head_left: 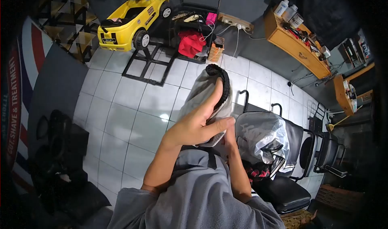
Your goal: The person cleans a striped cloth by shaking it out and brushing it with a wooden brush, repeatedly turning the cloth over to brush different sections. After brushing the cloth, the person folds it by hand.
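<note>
A folded grey cloth item (197, 92) with a thick black edge is held up in front of my body; its exact kind I cannot make out. My left hand (198, 123) lies against its near side, fingers stretched along the black edge and thumb pointing right, with cloth between them. Lower down and partly behind it, my right hand (229, 136) is at the bottom right of the cloth. Most of the right hand's fingers are hidden by the cloth and my left hand.
Right of me stands a black chair (283, 194) beside a seat with a grey-white plastic bag (264, 136) on it. A yellow toy car (133, 20) rests on a dark metal frame (161, 82) ahead. Wooden drawers (297, 51) with bottles are on the right wall.
</note>
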`<state>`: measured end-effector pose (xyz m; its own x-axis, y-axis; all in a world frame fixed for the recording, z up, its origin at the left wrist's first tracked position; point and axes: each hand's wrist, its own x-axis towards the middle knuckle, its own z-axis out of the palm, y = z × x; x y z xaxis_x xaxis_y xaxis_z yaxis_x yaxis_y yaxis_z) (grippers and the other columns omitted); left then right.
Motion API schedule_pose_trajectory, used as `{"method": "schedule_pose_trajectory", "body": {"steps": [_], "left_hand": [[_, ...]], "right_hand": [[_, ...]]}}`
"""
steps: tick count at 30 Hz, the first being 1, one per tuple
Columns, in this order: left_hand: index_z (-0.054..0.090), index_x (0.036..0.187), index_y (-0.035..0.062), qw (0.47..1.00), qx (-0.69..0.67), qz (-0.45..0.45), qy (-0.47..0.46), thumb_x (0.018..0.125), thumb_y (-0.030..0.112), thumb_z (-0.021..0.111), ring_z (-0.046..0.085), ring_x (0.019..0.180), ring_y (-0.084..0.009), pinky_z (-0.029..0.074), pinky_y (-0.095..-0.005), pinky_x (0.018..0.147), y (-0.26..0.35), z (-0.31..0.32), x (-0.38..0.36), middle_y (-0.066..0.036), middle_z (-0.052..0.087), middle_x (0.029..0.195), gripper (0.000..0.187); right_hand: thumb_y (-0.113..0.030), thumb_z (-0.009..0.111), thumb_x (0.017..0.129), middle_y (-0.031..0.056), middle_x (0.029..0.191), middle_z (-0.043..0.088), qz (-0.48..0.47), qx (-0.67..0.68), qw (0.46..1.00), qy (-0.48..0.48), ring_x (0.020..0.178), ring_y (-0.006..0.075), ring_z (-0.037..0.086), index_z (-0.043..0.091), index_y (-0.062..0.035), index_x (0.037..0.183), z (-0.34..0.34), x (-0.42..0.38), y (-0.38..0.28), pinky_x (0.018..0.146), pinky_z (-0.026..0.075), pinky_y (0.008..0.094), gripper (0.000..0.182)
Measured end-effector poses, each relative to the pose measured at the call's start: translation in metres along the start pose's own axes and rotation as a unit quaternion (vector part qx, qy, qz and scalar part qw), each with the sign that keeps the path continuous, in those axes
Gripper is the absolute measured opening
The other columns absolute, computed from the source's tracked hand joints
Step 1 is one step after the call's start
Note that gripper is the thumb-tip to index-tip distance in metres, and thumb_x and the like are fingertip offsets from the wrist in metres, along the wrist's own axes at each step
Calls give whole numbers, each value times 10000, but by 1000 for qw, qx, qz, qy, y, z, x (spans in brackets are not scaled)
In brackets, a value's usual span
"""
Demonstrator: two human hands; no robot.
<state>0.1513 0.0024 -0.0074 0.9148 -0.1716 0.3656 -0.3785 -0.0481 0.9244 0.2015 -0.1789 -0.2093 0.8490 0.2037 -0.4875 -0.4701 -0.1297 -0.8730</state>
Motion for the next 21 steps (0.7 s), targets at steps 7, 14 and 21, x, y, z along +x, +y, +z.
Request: {"method": "schedule_pose_trajectory", "body": {"steps": [7, 14, 21], "left_hand": [[-8, 1385, -100, 994, -105, 20, 38, 836, 8, 563, 56, 1360, -206, 86, -304, 1086, -1, 14, 8, -184, 64, 1470, 800], [-36, 1388, -88, 982, -178, 24, 55, 840, -14, 537, 20, 1359, -169, 30, -279, 1078, 25, 1, 2, -140, 20, 1481, 797], [-17, 1394, -81, 966, -232, 8, 113, 840, 3, 541, 25, 1363, -172, 38, -284, 1080, 29, -10, -7, -142, 42, 1487, 790]], "right_hand": [[-424, 314, 955, 68, 680, 568, -184, 70, 970, -140, 590, 120, 518, 555, 2, 915, 24, -64, -86, 508, 397, 254, 492], [-313, 415, 880, 265, 903, 612, -211, -340, 890, -220, 870, 397, 597, 612, 31, 930, -9, 39, 139, 776, 463, 451, 399], [-447, 336, 930, 180, 603, 587, -125, -353, 924, -79, 545, 283, 601, 571, 35, 749, -17, 38, 106, 526, 438, 401, 566]]}}
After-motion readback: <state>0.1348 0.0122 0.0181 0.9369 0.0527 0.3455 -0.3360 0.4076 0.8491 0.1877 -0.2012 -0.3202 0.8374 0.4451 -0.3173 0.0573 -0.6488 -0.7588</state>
